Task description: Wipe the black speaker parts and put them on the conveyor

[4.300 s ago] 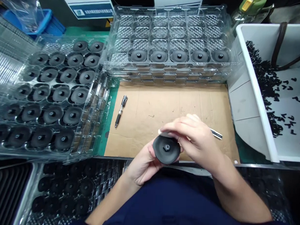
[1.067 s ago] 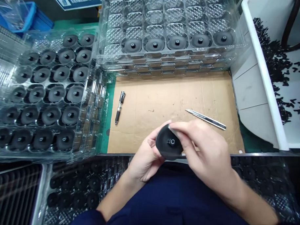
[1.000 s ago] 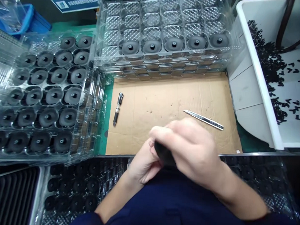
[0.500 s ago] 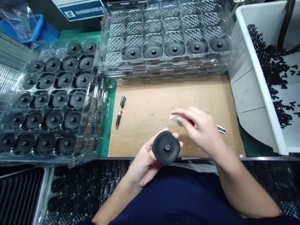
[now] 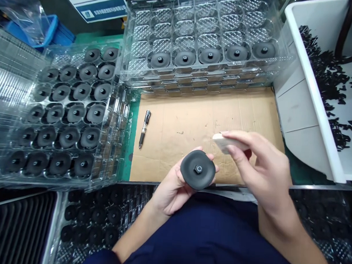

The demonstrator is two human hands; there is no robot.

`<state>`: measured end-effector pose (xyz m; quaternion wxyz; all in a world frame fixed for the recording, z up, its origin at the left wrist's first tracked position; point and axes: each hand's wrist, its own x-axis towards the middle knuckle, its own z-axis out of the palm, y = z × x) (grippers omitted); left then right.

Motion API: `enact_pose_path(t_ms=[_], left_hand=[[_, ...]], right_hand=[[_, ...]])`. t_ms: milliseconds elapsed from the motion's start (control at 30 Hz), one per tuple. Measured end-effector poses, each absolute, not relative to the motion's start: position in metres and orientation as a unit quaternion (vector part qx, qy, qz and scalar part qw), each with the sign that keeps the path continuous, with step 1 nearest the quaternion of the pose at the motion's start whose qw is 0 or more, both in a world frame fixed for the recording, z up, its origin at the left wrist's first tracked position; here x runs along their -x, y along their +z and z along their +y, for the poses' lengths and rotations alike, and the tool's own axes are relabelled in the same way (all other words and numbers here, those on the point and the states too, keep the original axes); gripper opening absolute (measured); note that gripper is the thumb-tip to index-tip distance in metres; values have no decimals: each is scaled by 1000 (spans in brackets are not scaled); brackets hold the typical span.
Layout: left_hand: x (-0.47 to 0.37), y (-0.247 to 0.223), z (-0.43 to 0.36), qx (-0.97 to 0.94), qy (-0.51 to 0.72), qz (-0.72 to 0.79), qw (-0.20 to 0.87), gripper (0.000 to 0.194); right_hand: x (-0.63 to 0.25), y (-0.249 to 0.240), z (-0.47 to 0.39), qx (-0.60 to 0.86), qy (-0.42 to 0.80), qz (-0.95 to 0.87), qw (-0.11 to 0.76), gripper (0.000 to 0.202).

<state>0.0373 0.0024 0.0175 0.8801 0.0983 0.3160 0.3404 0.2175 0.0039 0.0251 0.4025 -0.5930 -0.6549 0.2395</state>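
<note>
Around the cardboard, edges stand on three sides: the left tray, the back tray along the far side, and the bin at the right; the bench ends just below it. Room to move runs across the cardboard from the hands to the back tray, with the pen lying near the left edge. Over the front edge, the left hand is half curled, fingers round and under a black disc. The right hand, near the disc but apart, pinches a pale pad between thumb and fingers.
</note>
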Motion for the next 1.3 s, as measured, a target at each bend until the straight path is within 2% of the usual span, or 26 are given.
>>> enact_pose_path(t_ms=[100,200,267,400,533,600,700,767,933,1033,1133,1233,1300], left_hand=[[-35,10,0,-107,352,342,865,29],[-33,4,-2,-104,378,366,844,33],[-32,5,-2,-102,401,380,827,35],[-31,11,1,-116,420,387,813,26],[-24,14,1,-134,418,394,808,51],[-23,15,0,-148,406,383,817,58],[-27,12,-4,-161,401,376,820,41],[-28,10,-4,-166,404,385,813,30],[-24,9,2,-167,411,393,805,47],[-30,12,2,-188,437,394,787,47],[-39,18,-1,-234,496,376,747,56],[-43,24,-3,-253,547,354,715,58],[-45,29,-3,-244,538,336,733,54]], right_hand=[[-205,46,6,495,228,-735,403,31],[-194,45,8,519,267,-753,303,25],[-187,42,12,522,257,-764,280,24],[-183,37,17,454,228,-767,392,26],[-204,39,8,534,269,-727,337,22],[-211,44,0,562,269,-703,342,23],[-202,50,-6,548,250,-678,423,30],[-191,50,-4,518,237,-690,447,30],[-186,44,6,540,289,-725,315,22],[-181,42,1,543,242,-701,394,24],[-168,39,-16,557,195,-659,467,31],[-160,44,-32,532,213,-675,464,35],[-161,53,-32,497,224,-702,459,30]])
